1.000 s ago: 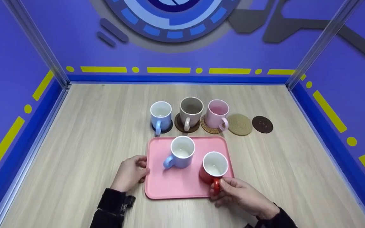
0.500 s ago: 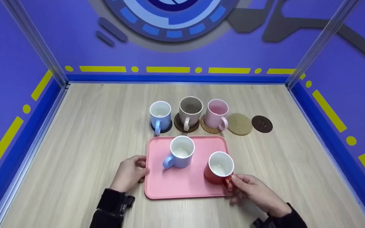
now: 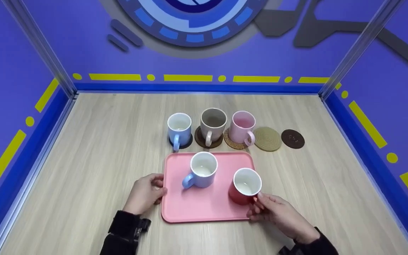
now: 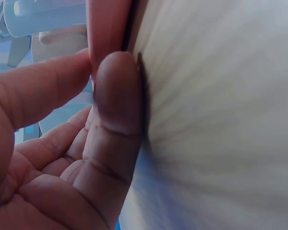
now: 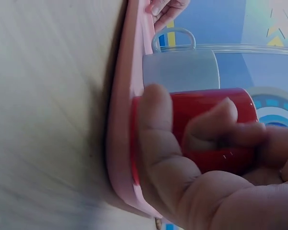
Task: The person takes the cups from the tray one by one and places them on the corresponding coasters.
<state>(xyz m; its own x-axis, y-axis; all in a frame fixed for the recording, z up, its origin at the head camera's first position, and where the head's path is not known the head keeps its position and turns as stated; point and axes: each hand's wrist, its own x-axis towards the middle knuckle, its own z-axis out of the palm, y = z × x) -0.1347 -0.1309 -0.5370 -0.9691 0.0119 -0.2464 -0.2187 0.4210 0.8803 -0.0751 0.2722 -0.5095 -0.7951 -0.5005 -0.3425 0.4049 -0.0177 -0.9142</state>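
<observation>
On a pink tray (image 3: pixel 204 209) stand a light blue mug (image 3: pixel 204 170) and a red mug (image 3: pixel 241 194), both white inside. My left hand (image 3: pixel 146 193) pinches the tray's left rim between thumb and fingers, also seen close up in the left wrist view. With my right hand (image 3: pixel 278 212) I hold the red mug at its handle side, near the tray's front right corner. The fingers hide the handle. In the right wrist view the mug's red wall (image 5: pixel 201 105) shows behind my curled fingers, with its base against or very close to the tray.
Behind the tray stand a light blue mug (image 3: pixel 179 129), a beige mug (image 3: pixel 214 124) and a pink mug (image 3: pixel 242 127), each on a coaster. Right of them lie a woven tan coaster (image 3: pixel 267 139) and a dark brown coaster (image 3: pixel 293 139). Blue walls enclose the wooden table (image 3: pixel 94 159).
The red mug has shifted slightly right, and its handle has turned from the front toward the right. My right hand has moved with it. My left hand and the tray stay put.
</observation>
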